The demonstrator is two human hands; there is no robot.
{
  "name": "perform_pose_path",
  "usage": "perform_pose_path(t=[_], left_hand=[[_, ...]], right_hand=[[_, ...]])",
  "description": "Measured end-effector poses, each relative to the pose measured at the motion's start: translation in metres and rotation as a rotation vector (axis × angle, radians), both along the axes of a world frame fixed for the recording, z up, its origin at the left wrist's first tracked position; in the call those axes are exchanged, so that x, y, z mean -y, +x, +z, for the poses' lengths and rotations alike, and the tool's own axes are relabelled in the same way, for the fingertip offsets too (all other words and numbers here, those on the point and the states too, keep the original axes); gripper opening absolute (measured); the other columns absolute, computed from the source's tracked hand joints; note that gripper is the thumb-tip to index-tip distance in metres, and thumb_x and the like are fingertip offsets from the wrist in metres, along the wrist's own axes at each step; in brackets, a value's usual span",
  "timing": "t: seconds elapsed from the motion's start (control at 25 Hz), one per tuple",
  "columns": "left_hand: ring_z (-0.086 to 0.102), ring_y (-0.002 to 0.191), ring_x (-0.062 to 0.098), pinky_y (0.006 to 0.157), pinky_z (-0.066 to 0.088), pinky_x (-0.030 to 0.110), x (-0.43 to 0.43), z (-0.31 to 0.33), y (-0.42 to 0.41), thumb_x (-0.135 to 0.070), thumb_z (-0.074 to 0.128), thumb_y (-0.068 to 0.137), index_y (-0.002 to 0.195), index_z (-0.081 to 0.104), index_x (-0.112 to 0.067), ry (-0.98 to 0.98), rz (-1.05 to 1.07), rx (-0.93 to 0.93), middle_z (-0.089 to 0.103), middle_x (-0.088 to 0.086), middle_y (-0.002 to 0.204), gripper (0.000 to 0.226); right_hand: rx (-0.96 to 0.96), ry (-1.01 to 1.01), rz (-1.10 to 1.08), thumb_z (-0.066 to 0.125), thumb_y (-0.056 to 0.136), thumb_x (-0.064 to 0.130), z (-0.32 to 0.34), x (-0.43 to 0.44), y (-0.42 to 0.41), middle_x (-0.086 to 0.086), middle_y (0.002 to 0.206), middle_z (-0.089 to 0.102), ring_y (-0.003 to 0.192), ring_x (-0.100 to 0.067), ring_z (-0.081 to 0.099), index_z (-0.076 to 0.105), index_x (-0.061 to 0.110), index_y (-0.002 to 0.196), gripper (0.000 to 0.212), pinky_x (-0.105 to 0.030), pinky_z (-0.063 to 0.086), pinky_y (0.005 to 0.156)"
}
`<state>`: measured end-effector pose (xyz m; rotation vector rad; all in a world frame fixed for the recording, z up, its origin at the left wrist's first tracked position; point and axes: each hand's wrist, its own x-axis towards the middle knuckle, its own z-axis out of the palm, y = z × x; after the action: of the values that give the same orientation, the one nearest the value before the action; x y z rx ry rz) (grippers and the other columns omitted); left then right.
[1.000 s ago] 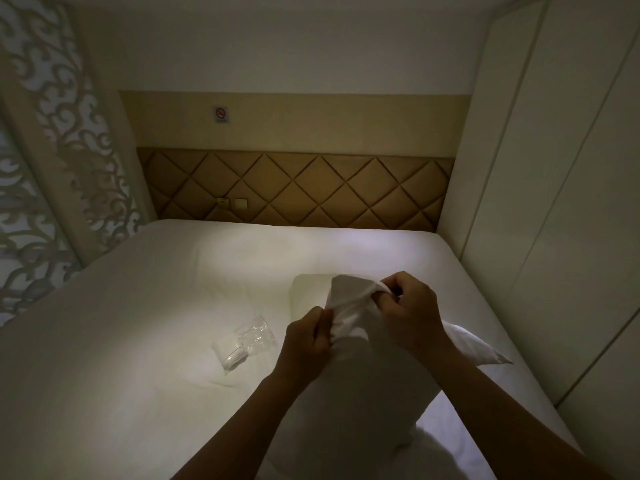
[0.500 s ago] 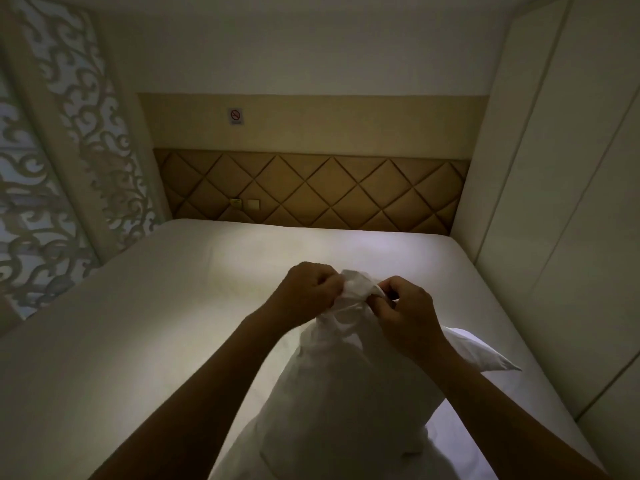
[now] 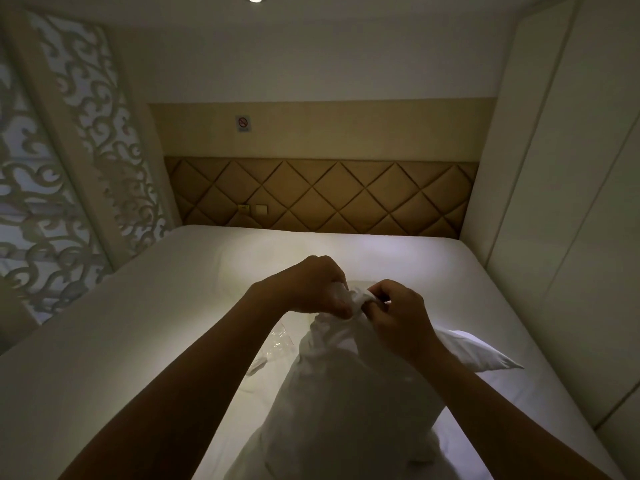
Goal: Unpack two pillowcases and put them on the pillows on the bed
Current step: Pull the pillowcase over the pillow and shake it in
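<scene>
A white pillow in a white pillowcase (image 3: 349, 386) stands on end on the bed (image 3: 138, 323), right in front of me. My left hand (image 3: 318, 289) grips the bunched top of the pillowcase from the left. My right hand (image 3: 398, 313) pinches the same bunched cloth from the right, and the two hands almost touch. A second white pillow (image 3: 474, 351) lies flat behind my right forearm, its corner pointing right. Clear plastic wrapping (image 3: 277, 348) lies on the sheet between my left forearm and the upright pillow, partly hidden.
A padded tan headboard (image 3: 322, 195) with diamond stitching runs along the far end of the bed. White wardrobe panels (image 3: 561, 202) close off the right side. A carved white lattice screen (image 3: 69, 150) stands on the left. The room is dim.
My left hand moved up from lower on the pillowcase to its bunched top, beside my right hand. My left forearm now covers most of the plastic wrapping. The view tilted slightly upward.
</scene>
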<state>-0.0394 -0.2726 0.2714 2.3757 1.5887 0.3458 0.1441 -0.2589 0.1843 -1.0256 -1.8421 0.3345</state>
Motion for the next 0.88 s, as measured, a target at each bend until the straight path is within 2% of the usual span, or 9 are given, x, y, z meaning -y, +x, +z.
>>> perform_pose_path(t=[0.12,0.24,0.44,0.52,0.6,0.72,0.8,0.88], left_hand=[[0.057,0.083,0.017,0.062,0.041,0.020,-0.006,-0.006,-0.001,-0.039,0.077,0.078,0.102,0.072,-0.010,-0.033,0.010,-0.063,0.063,0.000,0.092,0.039],[0.057,0.087,0.019,0.064,0.043,0.020,-0.010,-0.010,-0.007,-0.034,0.074,0.083,0.104,0.068,-0.009,-0.056,0.001,-0.060,0.062,0.003,0.097,0.033],[0.058,0.081,0.017,0.067,0.050,0.026,-0.016,-0.004,-0.033,-0.032,0.072,0.085,0.094,0.068,-0.009,-0.053,0.034,-0.027,0.058,-0.003,0.082,0.025],[0.061,0.077,0.018,0.065,0.053,0.028,-0.016,0.000,-0.048,-0.030,0.074,0.084,0.089,0.068,-0.009,-0.052,0.062,-0.006,0.060,-0.002,0.079,0.022],[0.062,0.075,0.018,0.060,0.049,0.022,-0.016,0.002,-0.063,-0.025,0.074,0.084,0.088,0.067,-0.009,-0.048,0.110,0.013,0.062,-0.001,0.078,0.017],[0.061,0.076,0.016,0.060,0.045,0.020,-0.015,0.005,-0.084,-0.019,0.074,0.083,0.088,0.066,-0.014,-0.044,0.173,0.003,0.062,-0.002,0.081,0.011],[0.060,0.077,0.013,0.061,0.045,0.020,-0.013,0.007,-0.092,-0.019,0.075,0.082,0.089,0.065,-0.016,-0.044,0.183,-0.039,0.061,-0.005,0.084,0.012],[0.058,0.078,0.013,0.062,0.044,0.020,-0.009,0.008,-0.096,-0.019,0.075,0.082,0.089,0.064,-0.016,-0.038,0.170,-0.069,0.058,-0.006,0.084,0.014]], right_hand=[[0.010,-0.014,0.017,0.070,0.086,0.006,0.000,-0.003,-0.004,-0.005,0.069,0.063,0.060,-0.009,0.053,0.066,0.005,0.077,0.010,-0.018,0.045,0.057],[0.008,-0.020,0.030,0.070,0.087,0.009,-0.001,-0.007,-0.006,0.000,0.069,0.061,0.061,-0.009,0.053,0.066,0.007,0.078,0.010,-0.021,0.047,0.058],[0.121,-0.081,0.113,0.067,0.091,0.027,-0.008,-0.014,-0.002,0.002,0.086,0.065,0.076,-0.012,0.058,0.069,0.013,0.094,0.014,-0.016,0.048,0.069],[0.119,-0.077,0.062,0.065,0.091,0.030,-0.020,-0.019,0.014,0.005,0.085,0.063,0.075,-0.009,0.057,0.068,0.014,0.093,0.017,-0.014,0.045,0.069],[0.163,-0.101,-0.029,0.064,0.089,0.028,-0.038,-0.024,0.036,0.006,0.084,0.060,0.072,-0.007,0.055,0.068,0.011,0.092,0.017,-0.014,0.042,0.067],[0.278,-0.141,-0.123,0.067,0.089,0.019,-0.056,-0.024,0.052,0.006,0.069,0.054,0.061,-0.006,0.047,0.065,0.012,0.077,0.014,-0.023,0.039,0.060],[0.248,-0.145,-0.214,0.065,0.091,0.019,-0.057,-0.028,0.054,0.007,0.060,0.049,0.055,-0.009,0.046,0.055,0.017,0.069,0.024,-0.029,0.041,0.055],[0.227,-0.196,-0.292,0.062,0.094,0.024,-0.046,-0.036,0.055,0.004,0.062,0.050,0.055,-0.013,0.049,0.053,0.018,0.072,0.024,-0.027,0.044,0.055]])
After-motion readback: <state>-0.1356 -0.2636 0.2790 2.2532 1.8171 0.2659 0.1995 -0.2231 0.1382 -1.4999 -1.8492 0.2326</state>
